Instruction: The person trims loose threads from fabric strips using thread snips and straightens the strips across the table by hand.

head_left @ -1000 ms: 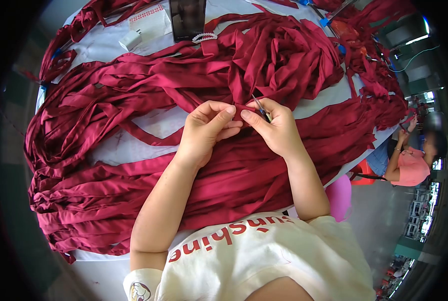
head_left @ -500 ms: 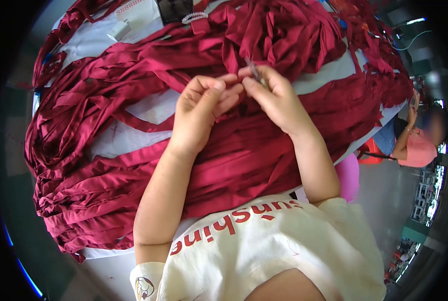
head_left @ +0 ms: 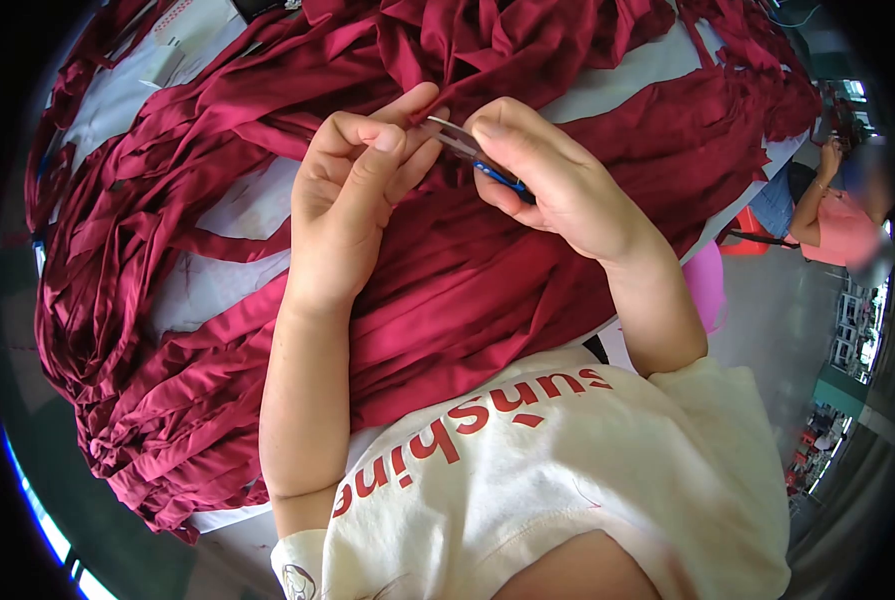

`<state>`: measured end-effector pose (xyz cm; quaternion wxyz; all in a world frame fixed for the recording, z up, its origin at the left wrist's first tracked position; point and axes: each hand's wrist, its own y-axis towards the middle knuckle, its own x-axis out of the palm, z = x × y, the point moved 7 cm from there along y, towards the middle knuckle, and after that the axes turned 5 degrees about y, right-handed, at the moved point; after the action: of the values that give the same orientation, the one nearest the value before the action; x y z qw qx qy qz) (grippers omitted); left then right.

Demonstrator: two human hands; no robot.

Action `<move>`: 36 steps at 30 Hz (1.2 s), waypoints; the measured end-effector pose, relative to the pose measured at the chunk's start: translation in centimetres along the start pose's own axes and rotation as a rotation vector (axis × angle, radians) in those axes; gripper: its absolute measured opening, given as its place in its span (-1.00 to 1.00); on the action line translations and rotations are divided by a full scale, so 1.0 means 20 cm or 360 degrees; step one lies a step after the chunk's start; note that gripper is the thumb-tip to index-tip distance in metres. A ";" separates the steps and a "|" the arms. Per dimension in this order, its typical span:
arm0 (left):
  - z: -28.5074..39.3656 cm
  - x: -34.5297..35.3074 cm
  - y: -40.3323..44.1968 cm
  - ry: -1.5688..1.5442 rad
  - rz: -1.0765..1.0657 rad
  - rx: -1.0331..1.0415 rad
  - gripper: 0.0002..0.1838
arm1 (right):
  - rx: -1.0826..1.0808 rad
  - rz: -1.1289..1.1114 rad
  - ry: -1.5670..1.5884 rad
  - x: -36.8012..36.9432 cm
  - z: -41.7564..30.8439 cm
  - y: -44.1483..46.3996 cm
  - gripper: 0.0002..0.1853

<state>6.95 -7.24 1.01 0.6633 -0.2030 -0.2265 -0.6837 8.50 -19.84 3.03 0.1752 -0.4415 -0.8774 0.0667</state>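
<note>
My right hand (head_left: 547, 175) is closed round small thread snips (head_left: 502, 178) with blue handles. Their metal blades point left, the tips close to the fingers of my left hand (head_left: 357, 175). That hand is curled, palm towards me, with a bit of dark red fabric strip (head_left: 425, 106) at its fingertips. The fingers partly cover the strip, so the exact grip is hard to see. Beneath both hands spreads a large heap of shiny dark red fabric strips (head_left: 467, 290).
A pale table top (head_left: 237, 205) shows between the strips. A small white box (head_left: 160, 66) lies at the far left. To the right are a seated person in a pink top (head_left: 839, 228), a red stool (head_left: 745, 232) and a pink rounded object (head_left: 704, 285).
The snips have turned from pointing up to pointing left, with their blue handles now visible. My hands sit slightly apart, and the left is further left in view. The whole view has shifted.
</note>
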 end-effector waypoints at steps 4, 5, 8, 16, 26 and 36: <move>0.01 0.00 0.00 0.0092 -0.0013 0.0006 -0.93 | -0.0081 -0.0029 -0.0030 0.00 0.02 0.02 -0.77; 0.01 0.00 0.00 0.0113 -0.0030 0.0015 -0.93 | -0.0082 -0.0032 -0.0012 0.00 0.02 0.02 -0.77; 0.00 0.01 0.00 0.0157 -0.0054 0.0042 -0.92 | -0.0093 -0.0045 0.0025 -0.01 0.01 0.03 -0.79; -0.01 0.01 0.01 0.0262 -0.0102 0.0093 -0.92 | -0.0136 -0.0035 -0.0007 -0.02 0.01 0.04 -0.82; 0.00 0.02 0.00 0.0050 0.0000 -0.0023 -0.91 | -0.0372 0.0228 0.0154 -0.10 -0.05 0.04 -0.75; 0.13 -0.17 0.03 0.0192 0.0375 0.0336 -0.88 | -0.0732 0.0263 -0.0359 -0.07 -0.11 0.05 -0.85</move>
<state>7.66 -2.91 1.16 0.7690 -0.1160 -0.2315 -0.5845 10.91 -20.48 4.42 -0.0345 -0.5297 -0.8445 -0.0715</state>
